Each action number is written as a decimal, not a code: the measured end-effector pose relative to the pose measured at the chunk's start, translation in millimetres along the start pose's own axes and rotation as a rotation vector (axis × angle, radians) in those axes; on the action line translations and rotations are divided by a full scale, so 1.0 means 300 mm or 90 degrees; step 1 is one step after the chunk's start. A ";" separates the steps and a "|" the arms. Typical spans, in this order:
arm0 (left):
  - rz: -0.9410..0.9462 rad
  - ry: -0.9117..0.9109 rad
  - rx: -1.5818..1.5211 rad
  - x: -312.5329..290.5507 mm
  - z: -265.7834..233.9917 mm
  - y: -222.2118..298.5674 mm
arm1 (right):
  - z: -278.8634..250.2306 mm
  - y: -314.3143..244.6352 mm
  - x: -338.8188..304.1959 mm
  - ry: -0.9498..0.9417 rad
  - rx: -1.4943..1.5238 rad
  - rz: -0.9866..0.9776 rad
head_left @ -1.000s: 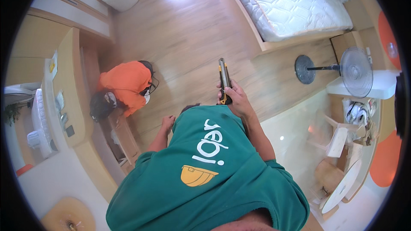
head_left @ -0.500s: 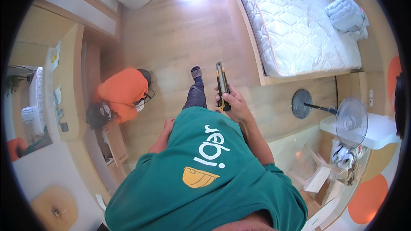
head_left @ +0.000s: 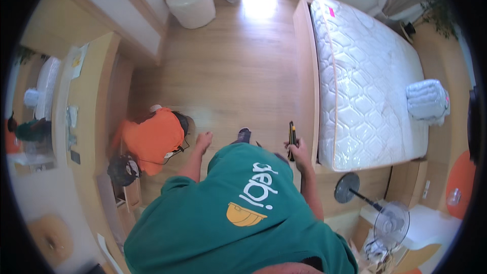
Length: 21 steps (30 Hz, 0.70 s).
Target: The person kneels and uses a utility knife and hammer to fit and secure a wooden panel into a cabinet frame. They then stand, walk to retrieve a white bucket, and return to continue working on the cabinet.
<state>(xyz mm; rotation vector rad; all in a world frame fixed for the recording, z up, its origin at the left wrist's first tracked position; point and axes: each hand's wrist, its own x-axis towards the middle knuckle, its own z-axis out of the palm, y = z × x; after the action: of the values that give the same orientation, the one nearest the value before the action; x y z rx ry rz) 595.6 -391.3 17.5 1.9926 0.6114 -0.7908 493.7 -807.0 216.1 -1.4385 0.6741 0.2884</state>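
My right hand (head_left: 300, 150) is shut on a slim dark tool with a yellow stripe (head_left: 292, 136), held upright in front of my green shirt, close to the corner of the bed frame (head_left: 306, 71). My left hand (head_left: 204, 140) hangs loosely curled and holds nothing, just right of a crouching person in an orange top (head_left: 152, 139). One of my feet (head_left: 244, 135) shows on the wooden floor between the hands.
A bare white mattress (head_left: 360, 81) with a folded pale blanket (head_left: 427, 100) fills the right. A standing fan (head_left: 378, 208) is at lower right. A wooden desk (head_left: 86, 101) runs along the left, and a round white stool (head_left: 192, 3) stands far ahead.
I have walked forward along the floor; the bed now lies beside my right hand and the fan has dropped behind. The crouching person is now close at my left.
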 end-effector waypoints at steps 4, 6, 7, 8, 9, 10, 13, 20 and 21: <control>0.083 0.027 -0.017 0.107 -0.065 0.348 | -0.029 -0.158 0.166 0.037 0.050 -0.019; 0.087 0.009 -0.019 0.124 -0.054 0.430 | -0.008 -0.278 0.221 -0.005 0.220 -0.001; 0.081 -0.012 -0.032 0.128 -0.041 0.474 | -0.014 -0.272 0.281 -0.038 0.320 0.002; 0.074 -0.022 -0.052 0.134 -0.031 0.510 | -0.019 -0.269 0.331 -0.022 0.357 0.025; 0.095 -0.025 -0.035 0.170 -0.028 0.500 | 0.001 -0.286 0.396 -0.027 0.391 0.046; 0.113 -0.025 -0.023 0.194 -0.005 0.484 | 0.017 -0.305 0.451 -0.035 0.419 0.071; 0.123 -0.054 0.110 0.286 0.077 0.525 | 0.041 -0.350 0.618 -0.067 0.415 0.097; 0.188 -0.069 0.237 0.274 0.124 0.866 | -0.007 -0.620 0.880 -0.128 0.190 0.090; 0.164 -0.033 0.210 0.269 0.147 0.968 | -0.025 -0.673 0.946 -0.146 0.131 0.068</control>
<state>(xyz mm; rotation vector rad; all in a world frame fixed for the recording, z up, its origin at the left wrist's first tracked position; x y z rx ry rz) 833.4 -562.6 100.7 2.2835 0.1940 -0.8209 828.9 -901.6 214.8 -1.1546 0.5766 0.4478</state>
